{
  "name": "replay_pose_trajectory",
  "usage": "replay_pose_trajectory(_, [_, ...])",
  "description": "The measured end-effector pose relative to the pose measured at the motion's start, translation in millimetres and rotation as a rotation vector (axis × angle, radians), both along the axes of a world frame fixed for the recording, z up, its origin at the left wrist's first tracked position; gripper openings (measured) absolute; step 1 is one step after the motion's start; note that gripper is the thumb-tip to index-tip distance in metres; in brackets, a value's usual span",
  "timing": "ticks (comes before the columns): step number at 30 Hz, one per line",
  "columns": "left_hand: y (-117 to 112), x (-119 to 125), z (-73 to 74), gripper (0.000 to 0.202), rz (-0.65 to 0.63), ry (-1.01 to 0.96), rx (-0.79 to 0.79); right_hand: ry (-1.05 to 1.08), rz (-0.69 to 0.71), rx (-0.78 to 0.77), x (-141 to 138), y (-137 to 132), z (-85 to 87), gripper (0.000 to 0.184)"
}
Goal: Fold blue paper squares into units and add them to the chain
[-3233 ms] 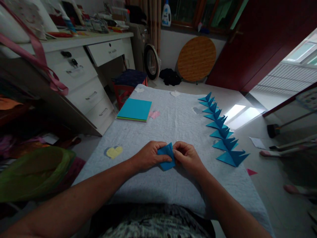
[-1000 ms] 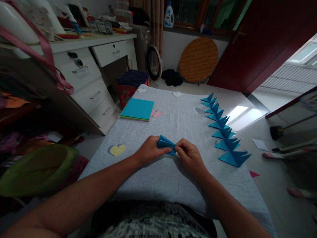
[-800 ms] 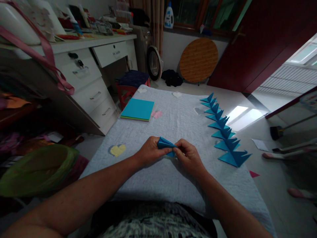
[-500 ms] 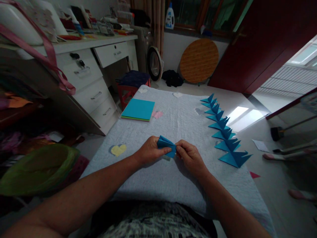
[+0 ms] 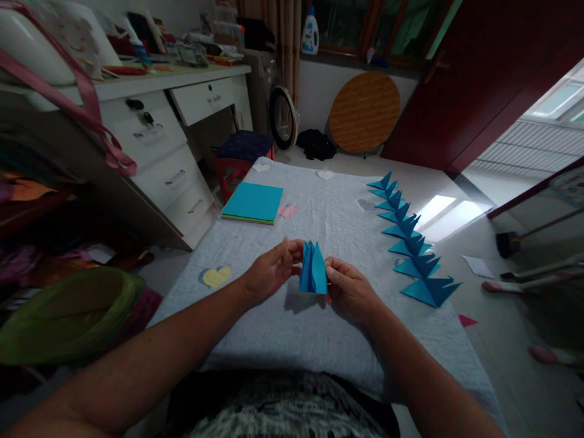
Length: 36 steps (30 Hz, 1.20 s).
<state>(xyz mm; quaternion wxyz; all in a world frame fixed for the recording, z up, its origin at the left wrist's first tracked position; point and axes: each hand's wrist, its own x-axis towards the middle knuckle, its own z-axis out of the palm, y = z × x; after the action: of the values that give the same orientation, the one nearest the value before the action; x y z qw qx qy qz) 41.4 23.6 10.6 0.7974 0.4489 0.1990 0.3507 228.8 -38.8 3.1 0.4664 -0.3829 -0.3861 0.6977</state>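
A folded piece of blue origami paper (image 5: 314,271) stands upright above the cloth, its layers fanned apart into several points at the top. My right hand (image 5: 350,287) pinches its right edge between thumb and fingers. At the paper's left side is my left hand (image 5: 272,267), thumb raised and fingers apart; its fingertips reach the paper's edge, partly hidden behind it. To the right, several finished blue paper cranes (image 5: 422,291) sit in a row running away from me. A square stack of coloured paper (image 5: 253,202), blue on top, lies at the far left.
A pale quilted cloth with heart patches covers the table (image 5: 255,347). Left of it stand a white drawer desk (image 5: 159,164) and a green-lined bin (image 5: 73,310). Beyond the far edge is a red stool (image 5: 223,176). Another person's feet show on the floor at right.
The folded paper has turned from lying slanted to upright, and its layers have spread. My left hand has loosened its pinch and moved slightly left; my right hand keeps hold.
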Motion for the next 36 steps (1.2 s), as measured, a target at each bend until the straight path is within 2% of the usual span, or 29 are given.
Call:
replay_pose_trajectory(3, [-3.5, 1.3, -1.7, 0.047, -0.083, 0.062, 0.024, 0.046, 0.071, -0.055, -1.6, 0.3, 0.2, 0.037])
replay_pose_trajectory(6, [-9.6, 4.1, -5.1, 0.057, -0.216, 0.095, 0.037, 0.017, 0.117, -0.06, -4.2, 0.1, -1.6, 0.039])
replay_pose_trajectory(8, [-11.5, 6.3, -6.2, 0.06, -0.236, 0.09, 0.049, -0.014, 0.15, -0.045, -5.5, 0.1, -2.8, 0.038])
replay_pose_trajectory(10, [-10.0, 7.5, -5.3, 0.052, -0.202, 0.097, 0.082, -0.043, 0.167, -0.036, -5.6, 0.2, -3.2, 0.038])
replay_pose_trajectory(12, [-5.9, 7.1, -2.9, 0.04, -0.104, 0.122, 0.132, -0.064, 0.123, -0.019, -4.4, 0.6, -3.0, 0.037])
replay_pose_trajectory(15, [0.3, 5.0, -0.2, 0.029, 0.101, 0.231, 0.222, -0.081, -0.09, 0.066, -0.5, 1.3, -3.1, 0.029])
replay_pose_trajectory(17, [2.3, 4.3, -0.8, 0.025, 0.169, 0.331, 0.259, -0.117, -0.259, 0.175, 1.8, 1.3, -3.7, 0.024])
replay_pose_trajectory(20, [1.7, 5.5, -4.2, 0.026, 0.134, 0.385, 0.274, -0.283, -0.393, 0.326, 2.1, 0.5, -5.1, 0.025])
replay_pose_trajectory(24, [-2.1, 6.4, -5.4, 0.034, 0.157, 0.421, 0.391, -0.499, -0.455, 0.382, -1.1, -0.5, -8.6, 0.032])
replay_pose_trajectory(28, [-5.9, 3.7, -3.6, 0.048, 0.204, 0.485, 0.545, -0.577, -0.506, 0.438, -1.1, -1.3, -14.0, 0.034])
replay_pose_trajectory(36, [-6.6, 2.8, -14.2, 0.054, 0.268, 0.444, 0.703, -0.644, -0.518, 0.489, 1.1, -3.1, -14.9, 0.026])
